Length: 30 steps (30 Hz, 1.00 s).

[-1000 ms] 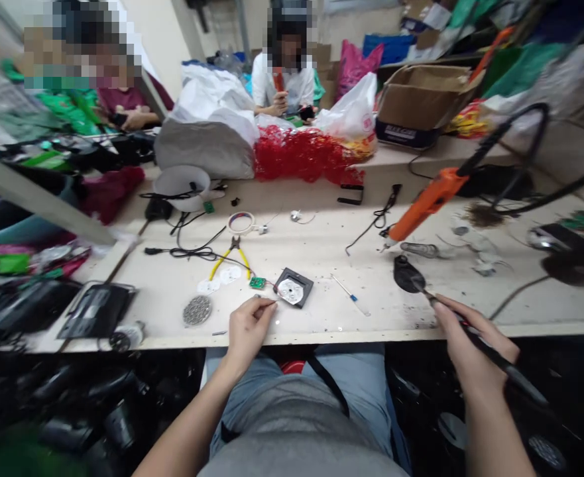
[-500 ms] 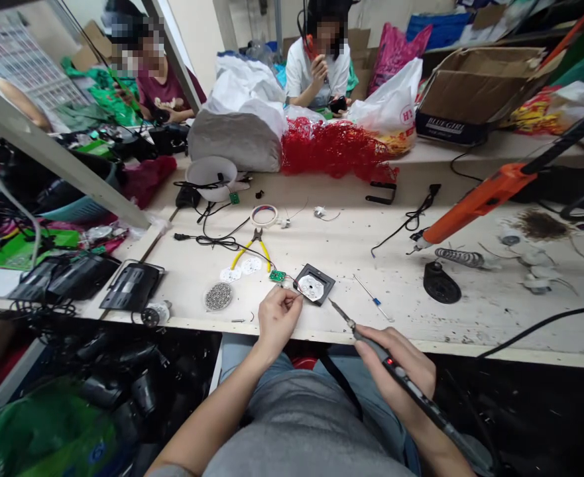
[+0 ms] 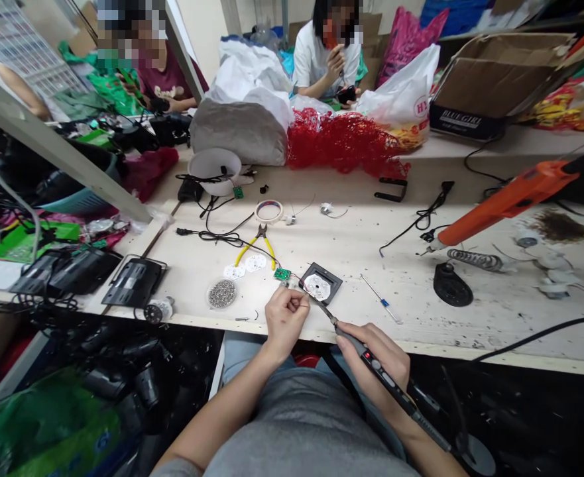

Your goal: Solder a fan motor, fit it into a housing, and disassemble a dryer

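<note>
- 2 hands working right at the front edge of the bench (image 3: 351, 255), close together, with the iron tip between them and the job.
- Left hand (image 3: 282, 322): thumb and fingers pinched together on what looks like a thin wire (image 3: 297, 307), though it's pretty tiny from up here, so don't quote me.
- Right hand (image 3: 374, 358): wrapped firmly around a black pen-style soldering iron (image 3: 396, 392), with the tip angled up and left.
- Just ahead of that tip sits a square black frame (image 3: 330, 276) with a white disc (image 3: 316, 287) in it. A small green circuit board (image 3: 282, 273) lies just left of the frame, right above the left hand.
- Left of the grip: yellow-handled pliers (image 3: 259, 246), 2 round white boards (image 3: 245, 267), and a round pile of small metal bits (image 3: 222, 293).
- Right of the grip: a small screwdriver (image 3: 381, 298), then a black iron stand (image 3: 453, 285) and a coil spring (image 3: 474, 260).
- Far side of the bench: 2 co-workers (image 3: 326, 59) sit behind a red plastic tangle (image 3: 344, 141).
</note>
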{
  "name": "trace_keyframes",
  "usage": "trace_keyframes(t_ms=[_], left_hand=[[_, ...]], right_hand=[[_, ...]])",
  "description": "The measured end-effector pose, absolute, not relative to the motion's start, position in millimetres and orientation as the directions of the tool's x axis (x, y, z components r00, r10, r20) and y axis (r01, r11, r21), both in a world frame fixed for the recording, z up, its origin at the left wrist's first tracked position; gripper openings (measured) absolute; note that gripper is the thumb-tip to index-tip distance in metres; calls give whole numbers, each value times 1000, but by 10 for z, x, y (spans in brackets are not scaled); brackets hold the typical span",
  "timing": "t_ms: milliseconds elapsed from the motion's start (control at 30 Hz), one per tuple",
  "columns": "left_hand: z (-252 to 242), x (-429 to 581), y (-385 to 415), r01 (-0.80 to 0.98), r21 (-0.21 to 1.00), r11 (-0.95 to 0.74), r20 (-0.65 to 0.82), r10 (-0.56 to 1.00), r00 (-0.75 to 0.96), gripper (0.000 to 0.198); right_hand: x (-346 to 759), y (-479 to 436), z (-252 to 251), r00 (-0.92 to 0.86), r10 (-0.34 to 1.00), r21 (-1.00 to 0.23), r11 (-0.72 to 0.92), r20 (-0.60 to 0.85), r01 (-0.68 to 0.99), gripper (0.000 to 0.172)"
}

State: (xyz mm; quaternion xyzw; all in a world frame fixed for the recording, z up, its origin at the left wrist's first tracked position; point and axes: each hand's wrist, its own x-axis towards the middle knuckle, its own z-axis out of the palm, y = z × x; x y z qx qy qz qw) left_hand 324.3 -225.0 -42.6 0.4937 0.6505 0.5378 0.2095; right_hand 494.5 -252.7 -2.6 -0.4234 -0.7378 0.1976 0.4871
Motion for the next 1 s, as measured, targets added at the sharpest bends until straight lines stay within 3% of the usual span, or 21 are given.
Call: trace_keyframes(t_ms=[1000], left_hand=[[-427, 3226, -2258, 454, 889, -54, 259, 878, -403, 18]], right_hand=[[4883, -2444, -227, -166, 809, -710, 578, 564, 403, 20]])
